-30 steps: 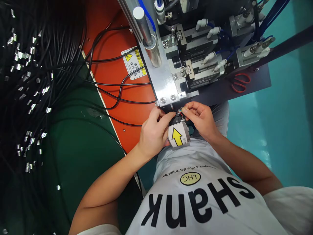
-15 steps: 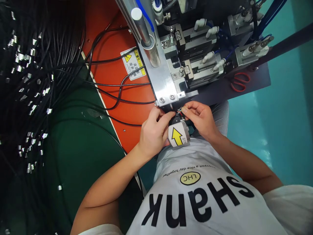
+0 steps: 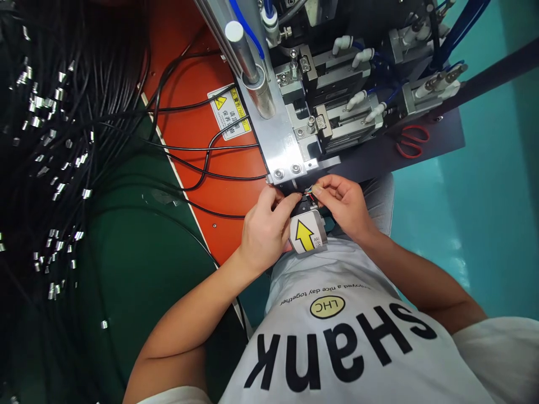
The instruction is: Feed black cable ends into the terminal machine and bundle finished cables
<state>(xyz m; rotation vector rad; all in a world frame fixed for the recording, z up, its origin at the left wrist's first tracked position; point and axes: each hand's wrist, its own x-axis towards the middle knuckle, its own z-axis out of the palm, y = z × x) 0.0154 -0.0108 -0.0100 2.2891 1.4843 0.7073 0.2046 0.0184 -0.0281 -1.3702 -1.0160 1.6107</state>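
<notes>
A: State the grip and its reason.
B: The right hand [image 3: 343, 203] pinches thin multicoloured wires [image 3: 309, 191], presumably to steady the ends. These lie between both hands, just near of the flat silver metal machine plate [image 3: 283, 147]. The left hand [image 3: 265, 221] is alongside, left; its grip cannot be told.
A: Quantities?
B: Hands: two. Silver metal cover with yellow arrow [image 3: 306, 233], near: one. Red-handled scissors [image 3: 413, 141], right: one pair. Wires: too small to count.
</notes>
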